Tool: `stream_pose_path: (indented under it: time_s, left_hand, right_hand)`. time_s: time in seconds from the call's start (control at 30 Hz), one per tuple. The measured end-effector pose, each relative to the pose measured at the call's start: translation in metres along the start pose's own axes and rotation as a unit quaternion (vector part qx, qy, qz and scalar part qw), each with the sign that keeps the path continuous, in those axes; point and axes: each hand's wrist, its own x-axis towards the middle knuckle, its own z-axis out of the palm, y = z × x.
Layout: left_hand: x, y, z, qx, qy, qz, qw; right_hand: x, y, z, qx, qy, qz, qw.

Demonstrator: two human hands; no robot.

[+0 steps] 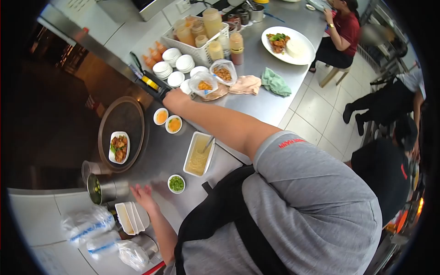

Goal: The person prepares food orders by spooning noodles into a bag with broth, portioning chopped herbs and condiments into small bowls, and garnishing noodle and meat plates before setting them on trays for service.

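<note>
My right hand reaches across to the near end of a long black holder with a yellow roll-like item in it. Its fingers are curled there, and what they grip is hidden. My left hand is open with its fingers apart, in the air beside a metal pot and several stacked white trays. Between my arms are two small cups of orange sauce, a white tub of pale yellow paste with a spoon, and a bowl of chopped green onion.
A round brown tray holds a dish of meat and greens. Behind my right arm are stacked white saucers, a basket of bottles, a green cloth and a rice plate. Co-workers are at right.
</note>
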Motion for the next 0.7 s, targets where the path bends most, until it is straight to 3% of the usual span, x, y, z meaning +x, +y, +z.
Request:
stream_pose_path:
  time_s: [0.3, 0.4, 0.43, 0.5, 0.57, 0.63, 0.7]
  left_hand:
    - [-0.064, 0.011, -0.006, 0.038, -0.001, 0.025, 0.999]
    - [-0.075, 0.012, -0.013, 0.069, 0.005, 0.037, 0.997]
    - [-0.077, 0.01, -0.014, 0.082, 0.009, 0.046, 0.996]
    - [-0.083, -0.001, -0.021, 0.088, 0.003, 0.038, 0.995]
    - [-0.091, -0.021, -0.03, 0.093, 0.001, 0.028, 0.995]
    - [-0.096, -0.046, -0.038, 0.086, 0.017, -0.025, 0.996]
    - [-0.085, -0.084, -0.061, 0.102, 0.02, -0.021, 0.994]
  right_hand:
    - [-0.003, -0.004, 0.002, 0.055, 0.002, 0.024, 0.998]
    - [-0.019, -0.007, 0.002, 0.071, 0.152, -0.017, 0.986]
    - [-0.034, -0.004, 0.001, 0.076, 0.152, -0.008, 0.985]
    - [-0.102, 0.003, -0.029, 0.244, 0.257, -0.07, 0.933]
    - [-0.178, 0.01, -0.039, 0.35, 0.324, -0.07, 0.876]
    - [-0.253, 0.02, -0.033, 0.46, 0.312, -0.02, 0.831]
    - [-0.313, 0.035, -0.01, 0.499, 0.336, 0.069, 0.796]
